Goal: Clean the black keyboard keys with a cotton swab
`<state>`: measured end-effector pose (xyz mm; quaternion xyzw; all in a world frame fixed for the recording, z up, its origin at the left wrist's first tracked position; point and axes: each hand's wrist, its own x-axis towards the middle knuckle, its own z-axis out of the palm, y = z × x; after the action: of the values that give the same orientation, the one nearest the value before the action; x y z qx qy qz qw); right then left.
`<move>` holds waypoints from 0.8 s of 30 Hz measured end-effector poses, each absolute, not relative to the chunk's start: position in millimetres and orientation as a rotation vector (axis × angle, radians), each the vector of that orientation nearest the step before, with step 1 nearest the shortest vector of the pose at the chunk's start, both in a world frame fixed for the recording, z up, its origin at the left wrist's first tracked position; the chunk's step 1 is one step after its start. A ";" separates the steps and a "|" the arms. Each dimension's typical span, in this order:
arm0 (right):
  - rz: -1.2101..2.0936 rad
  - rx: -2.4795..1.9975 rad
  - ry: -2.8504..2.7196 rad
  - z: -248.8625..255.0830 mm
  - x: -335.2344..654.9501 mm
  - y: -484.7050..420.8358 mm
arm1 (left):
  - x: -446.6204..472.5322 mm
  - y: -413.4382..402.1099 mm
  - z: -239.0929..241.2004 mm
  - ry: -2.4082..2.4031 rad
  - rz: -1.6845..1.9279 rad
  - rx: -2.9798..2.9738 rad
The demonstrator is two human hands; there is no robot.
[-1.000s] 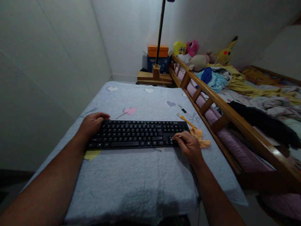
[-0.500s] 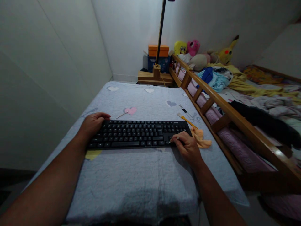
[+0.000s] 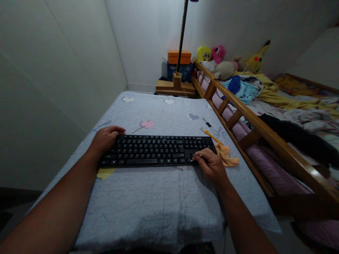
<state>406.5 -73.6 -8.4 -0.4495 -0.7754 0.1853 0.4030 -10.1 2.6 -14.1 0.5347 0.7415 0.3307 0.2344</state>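
A black keyboard (image 3: 156,150) lies flat on a light blue quilted cover (image 3: 159,197). My left hand (image 3: 106,138) grips the keyboard's left end, fingers curled over its top corner. My right hand (image 3: 210,163) rests at the keyboard's right end, pinching a thin white stick (image 3: 195,157) whose tip touches the keys by the number pad. An orange cloth (image 3: 226,156) lies just right of that hand.
A second small stick (image 3: 137,129) lies behind the keyboard by a pink heart. An orange-handled tool (image 3: 210,135) and a small dark tool (image 3: 207,123) lie at the right. A wooden bed rail (image 3: 254,121) borders the right side; a black pole (image 3: 182,33) on a wooden base stands behind.
My right hand has shifted the stick's tip slightly left along the keys. My left hand has stayed on the keyboard's left end.
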 end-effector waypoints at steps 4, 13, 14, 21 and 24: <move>0.450 -1.144 -1.938 -9.6 405.4 -71.3 | -9.6 2.2 -13.8 2.040 0.905 1.470; 0.457 -1.137 -1.952 -9.7 407.4 -73.2 | -8.4 1.7 -11.7 2.043 0.887 1.479; 0.460 -1.134 -1.957 -9.5 407.6 -73.7 | -8.9 2.1 -12.3 2.040 0.889 1.483; 0.476 -1.116 -1.969 -9.7 407.5 -75.0 | -10.8 2.9 -15.2 2.030 0.903 1.475; 0.477 -1.118 -1.976 -9.3 407.6 -75.2 | -10.9 2.6 -14.0 2.023 0.900 1.488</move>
<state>407.6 -75.2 -9.3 -0.4417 -0.7810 0.1884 0.3994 -10.9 2.6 -14.0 0.5423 0.7371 0.3280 0.2346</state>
